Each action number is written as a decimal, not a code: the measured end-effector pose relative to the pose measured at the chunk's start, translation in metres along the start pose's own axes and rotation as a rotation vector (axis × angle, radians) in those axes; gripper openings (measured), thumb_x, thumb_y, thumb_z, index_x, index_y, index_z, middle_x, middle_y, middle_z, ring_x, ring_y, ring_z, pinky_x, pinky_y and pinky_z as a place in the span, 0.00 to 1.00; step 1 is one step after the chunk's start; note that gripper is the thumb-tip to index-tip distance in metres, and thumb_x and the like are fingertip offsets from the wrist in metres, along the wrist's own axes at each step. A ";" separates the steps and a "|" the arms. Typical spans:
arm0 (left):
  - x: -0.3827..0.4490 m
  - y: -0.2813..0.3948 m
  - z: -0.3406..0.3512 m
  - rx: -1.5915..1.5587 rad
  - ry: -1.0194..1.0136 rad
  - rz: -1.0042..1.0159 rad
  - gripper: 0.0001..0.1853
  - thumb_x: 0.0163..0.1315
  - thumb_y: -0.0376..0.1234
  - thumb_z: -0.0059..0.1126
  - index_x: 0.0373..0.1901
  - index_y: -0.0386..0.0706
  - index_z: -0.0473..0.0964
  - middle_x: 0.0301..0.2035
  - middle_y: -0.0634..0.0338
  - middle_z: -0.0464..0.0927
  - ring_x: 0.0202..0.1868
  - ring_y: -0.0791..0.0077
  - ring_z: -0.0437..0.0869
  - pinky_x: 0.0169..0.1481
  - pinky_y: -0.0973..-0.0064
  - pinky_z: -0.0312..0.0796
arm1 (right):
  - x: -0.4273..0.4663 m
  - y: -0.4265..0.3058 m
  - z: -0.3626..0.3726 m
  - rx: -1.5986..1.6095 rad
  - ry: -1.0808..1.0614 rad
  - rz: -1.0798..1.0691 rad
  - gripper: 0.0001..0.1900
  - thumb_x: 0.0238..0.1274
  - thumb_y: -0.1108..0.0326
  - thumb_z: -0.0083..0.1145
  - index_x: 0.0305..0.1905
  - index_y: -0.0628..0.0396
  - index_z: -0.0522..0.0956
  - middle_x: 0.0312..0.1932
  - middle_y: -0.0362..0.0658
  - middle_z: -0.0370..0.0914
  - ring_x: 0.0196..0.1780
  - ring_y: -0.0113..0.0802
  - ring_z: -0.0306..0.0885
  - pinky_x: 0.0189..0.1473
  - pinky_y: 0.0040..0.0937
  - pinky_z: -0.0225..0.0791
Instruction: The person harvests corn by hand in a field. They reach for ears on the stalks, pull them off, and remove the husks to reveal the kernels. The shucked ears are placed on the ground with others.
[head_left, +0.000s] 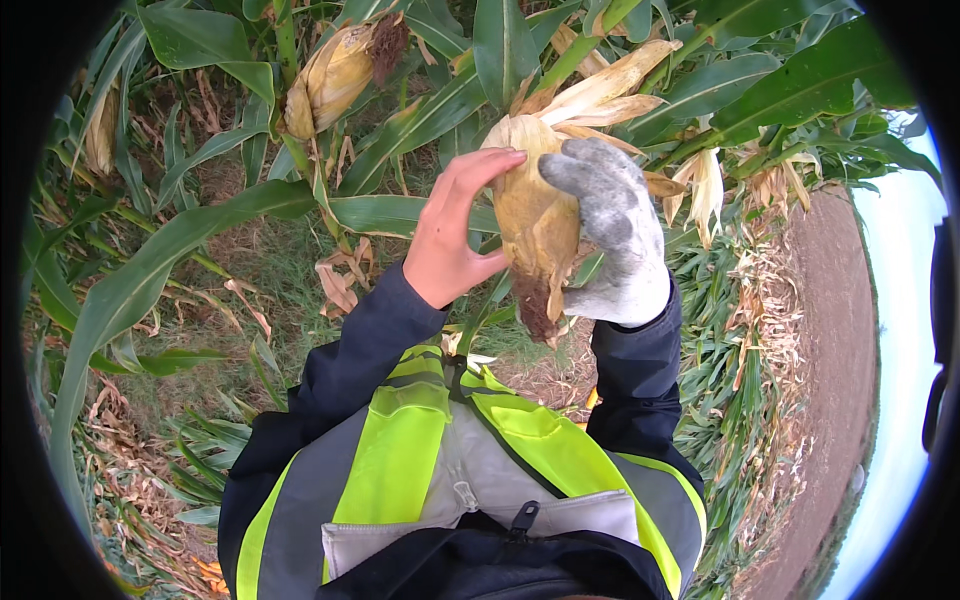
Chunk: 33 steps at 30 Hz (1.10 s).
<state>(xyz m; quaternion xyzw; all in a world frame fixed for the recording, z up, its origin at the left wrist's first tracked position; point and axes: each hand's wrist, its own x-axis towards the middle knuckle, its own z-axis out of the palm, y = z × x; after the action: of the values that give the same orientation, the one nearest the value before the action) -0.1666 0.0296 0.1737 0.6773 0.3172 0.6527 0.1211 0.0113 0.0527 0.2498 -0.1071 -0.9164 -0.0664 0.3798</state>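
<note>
An ear of corn (538, 217) in a dry yellow-brown husk hangs before my chest, its dark silk tip pointing down toward me. Pale dry husk leaves spread from its upper end, next to a green stalk. My left hand (457, 217), bare, curves around the left side with fingertips and thumb against the husk. On the other side my right hand (611, 225), in a stained white-grey work glove, has its fingers against the husk. The gloved thumb lies near the silk end. Part of the ear's right side is hidden by the glove.
Another husked ear (330, 79) hangs on a stalk at upper left. Long green corn leaves (187, 247) arch across the left. Opened empty husks (701, 191) hang at right. Cut stalks (720, 420) lie beside bare soil (832, 300). Orange cobs (210, 574) lie at lower left.
</note>
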 end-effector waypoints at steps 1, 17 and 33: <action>0.000 -0.001 0.002 -0.068 -0.039 0.039 0.36 0.34 0.20 0.67 0.52 0.43 0.66 0.53 0.52 0.70 0.56 0.53 0.72 0.59 0.64 0.65 | 0.003 -0.003 0.009 -0.029 -0.135 0.013 0.23 0.37 0.63 0.63 0.46 0.48 0.75 0.51 0.43 0.75 0.54 0.44 0.73 0.57 0.49 0.65; -0.008 -0.078 -0.001 0.267 -0.057 0.024 0.17 0.44 0.17 0.50 0.38 0.40 0.71 0.33 0.58 0.72 0.35 0.60 0.77 0.41 0.66 0.70 | -0.024 0.012 0.008 0.386 0.254 0.075 0.18 0.36 0.60 0.72 0.33 0.55 0.77 0.36 0.47 0.81 0.47 0.49 0.78 0.58 0.54 0.63; -0.014 -0.102 0.005 0.615 -0.432 -0.330 0.17 0.61 0.42 0.55 0.48 0.47 0.67 0.15 0.54 0.74 0.22 0.52 0.79 0.28 0.60 0.68 | -0.042 0.004 0.030 0.441 0.452 0.193 0.18 0.41 0.54 0.69 0.32 0.54 0.77 0.33 0.46 0.82 0.46 0.46 0.79 0.59 0.52 0.62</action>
<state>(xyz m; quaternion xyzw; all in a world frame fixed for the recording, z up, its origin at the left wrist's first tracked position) -0.1885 0.1015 0.1025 0.7435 0.5691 0.3420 0.0800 0.0209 0.0566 0.1990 -0.0910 -0.7868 0.1478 0.5923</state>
